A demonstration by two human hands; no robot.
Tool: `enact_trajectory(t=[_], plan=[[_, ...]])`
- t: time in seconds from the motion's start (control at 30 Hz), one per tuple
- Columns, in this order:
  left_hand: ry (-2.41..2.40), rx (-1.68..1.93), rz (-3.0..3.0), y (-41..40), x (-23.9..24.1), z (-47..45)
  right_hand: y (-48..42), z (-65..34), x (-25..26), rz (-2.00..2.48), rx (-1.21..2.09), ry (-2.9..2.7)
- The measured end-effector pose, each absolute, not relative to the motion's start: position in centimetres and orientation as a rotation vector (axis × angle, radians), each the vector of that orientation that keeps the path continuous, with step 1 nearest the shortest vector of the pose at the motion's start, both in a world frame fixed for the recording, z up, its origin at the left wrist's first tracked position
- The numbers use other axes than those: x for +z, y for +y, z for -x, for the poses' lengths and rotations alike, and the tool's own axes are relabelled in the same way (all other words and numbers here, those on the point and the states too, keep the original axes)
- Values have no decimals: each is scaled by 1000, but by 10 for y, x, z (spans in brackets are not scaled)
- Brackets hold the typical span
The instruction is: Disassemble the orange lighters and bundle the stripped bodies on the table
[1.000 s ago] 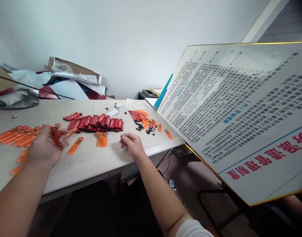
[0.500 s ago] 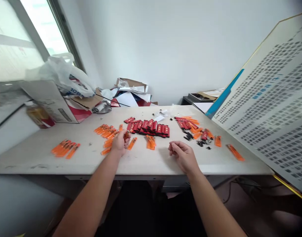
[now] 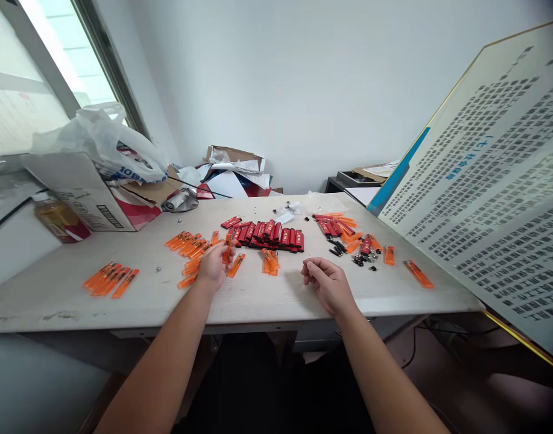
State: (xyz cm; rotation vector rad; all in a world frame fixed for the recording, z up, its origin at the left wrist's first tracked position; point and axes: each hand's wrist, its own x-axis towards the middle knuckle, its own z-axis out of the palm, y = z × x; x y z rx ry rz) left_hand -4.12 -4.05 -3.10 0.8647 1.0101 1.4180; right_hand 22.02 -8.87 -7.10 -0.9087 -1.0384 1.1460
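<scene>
My left hand [image 3: 213,266] is closed around an orange lighter [image 3: 228,246], held upright just above the table. More orange lighters [image 3: 192,246] lie beside and behind that hand. In front of me my right hand [image 3: 329,282] hovers low over the table with thumb and fingers pinched together; whatever is between them, if anything, is hidden. Between the hands lie a few orange lighters [image 3: 271,263]. A heap of red lighters [image 3: 276,235] is spread beyond them. To the right of it are black and metal small parts [image 3: 361,259] and a mixed pile of red and orange pieces [image 3: 342,226].
On the left stand a bottle [image 3: 61,217], a cardboard box [image 3: 102,199] and a plastic bag [image 3: 117,144]. A large printed board [image 3: 479,181] leans along the right side. Papers and boxes [image 3: 237,172] are stacked by the back wall. A row of orange lighters [image 3: 111,279] lies far left.
My left hand has turned so the orange lighter shows upright in it. My right hand keeps its pinch in nearly the same place. The view has shifted slightly.
</scene>
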Motion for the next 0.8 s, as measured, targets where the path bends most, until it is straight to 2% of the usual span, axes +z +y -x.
enact_trajectory(t=[0.27,0.43,0.63,0.8], plan=[[1284,1559,-1441,-34,-44,39,-89,-220,-69,903,1155,-1022],[1784,1673,-1811,-51,-32,97,-89,-220,-70,894,1162,-1020],[2565,1095,-1892,-74,-49,212,-90,-220,-70,877,1160,-1039],[2640,955,-1767,-76,-67,244,-90,-221,-71,866,1163,-1029]])
